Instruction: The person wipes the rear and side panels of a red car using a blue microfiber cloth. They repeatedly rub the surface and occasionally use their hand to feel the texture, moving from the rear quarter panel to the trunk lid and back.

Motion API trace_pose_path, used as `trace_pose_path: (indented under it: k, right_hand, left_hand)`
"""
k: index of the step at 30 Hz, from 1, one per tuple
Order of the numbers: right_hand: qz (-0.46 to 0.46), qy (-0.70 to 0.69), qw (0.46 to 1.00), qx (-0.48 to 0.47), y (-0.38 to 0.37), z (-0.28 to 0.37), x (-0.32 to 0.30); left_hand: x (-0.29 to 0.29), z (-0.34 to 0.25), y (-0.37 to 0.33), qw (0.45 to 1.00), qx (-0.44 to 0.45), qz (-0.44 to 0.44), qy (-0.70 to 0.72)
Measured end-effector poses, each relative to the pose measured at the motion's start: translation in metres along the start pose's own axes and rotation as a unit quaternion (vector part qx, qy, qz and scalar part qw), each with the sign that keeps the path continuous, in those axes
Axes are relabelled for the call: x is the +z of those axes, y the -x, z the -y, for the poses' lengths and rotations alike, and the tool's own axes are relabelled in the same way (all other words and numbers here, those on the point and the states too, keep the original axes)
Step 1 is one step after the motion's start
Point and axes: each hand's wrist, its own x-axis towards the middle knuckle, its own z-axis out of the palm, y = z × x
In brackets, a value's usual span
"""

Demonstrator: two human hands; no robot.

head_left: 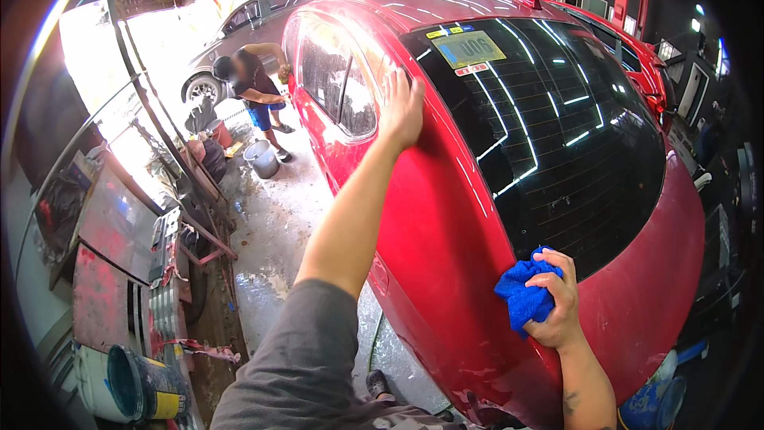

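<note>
A red car [430, 231] fills the middle of the head view, its rear corner nearest me. My left hand [402, 107] lies flat with fingers stretched on the red pillar between the rear side window [322, 72] and the dark rear windshield [589, 183]. Bunched in my right hand [557, 310] is a blue cloth [525, 291], held at the lower left corner of the windshield, by the red bodywork. Part of the cloth is hidden by my fingers. Streaks and wet-looking marks show on the side window.
Another person [259, 84] bends at the car's left side near a grey bucket [261, 159]. Panels [111, 295] and a dark bucket [147, 382] stand at left. A hose [374, 342] lies on the wet floor. A second red car [656, 87] is beyond, right; a blue container [652, 406] sits lower right.
</note>
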Motion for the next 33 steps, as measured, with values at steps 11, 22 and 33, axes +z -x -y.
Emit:
trace_pose_path:
  k: [11, 22, 33]
  right_hand:
    - [0.012, 0.032, 0.999, 0.027, 0.015, -0.005, -0.018]
    - [0.013, 0.036, 0.998, 0.04, 0.017, -0.007, -0.015]
    - [0.01, 0.04, 0.998, 0.055, 0.02, -0.006, -0.014]
  left_hand:
    - [0.034, -0.086, 0.079, 0.996, -0.051, 0.029, 0.062]
    - [0.011, -0.17, 0.289, 0.987, 0.006, 0.106, 0.122]
    - [0.027, -0.162, 0.269, 0.987, -0.059, 0.071, 0.133]
